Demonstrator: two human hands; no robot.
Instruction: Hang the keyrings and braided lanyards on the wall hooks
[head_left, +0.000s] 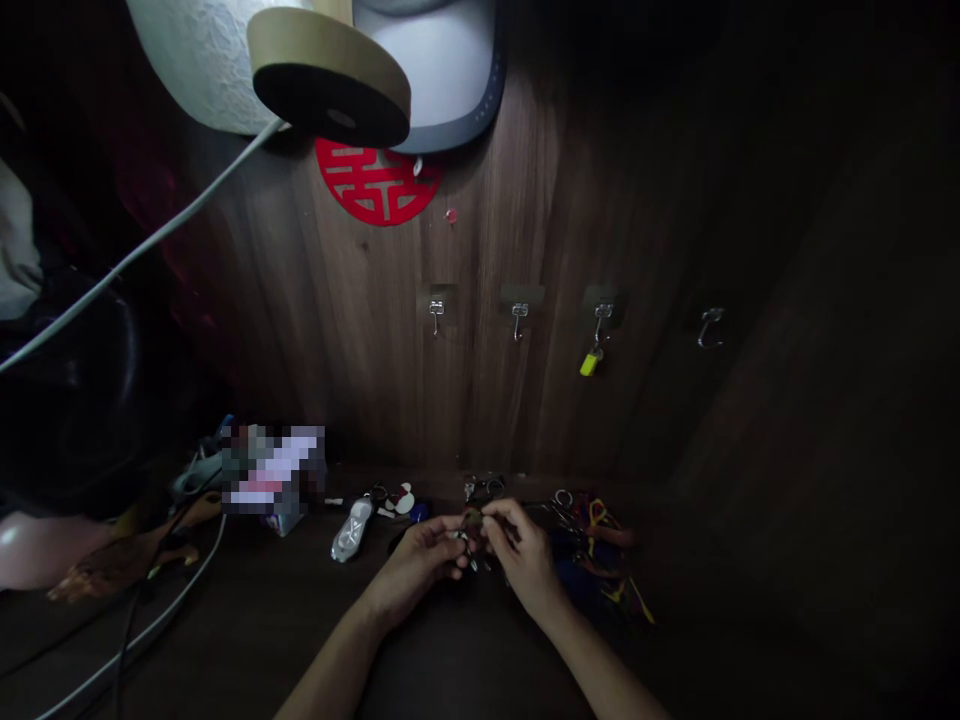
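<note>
My left hand (421, 562) and my right hand (526, 560) meet low in the middle of the head view, just above a dark wooden shelf. Between their fingertips is a small keychain (472, 519), brownish-green, with shiny metal pieces hanging below it. Both hands pinch it, and fingers cover part of it. Left of my left hand lie a silver key fob (352, 530) and a white round-lobed charm (400, 499). Metal rings (494, 487) lie just behind the hands. Beside my right hand is a dark tangle of keychains with yellow cords (600, 515).
Several metal hooks (519, 318) line the wood panel; a yellow-green tag (591, 363) hangs from one. A round lamp (330, 70) with a white cable (161, 232) hangs above, before caps (442, 85) and a red paper cutout (379, 190). A pixelated box (277, 475) stands left.
</note>
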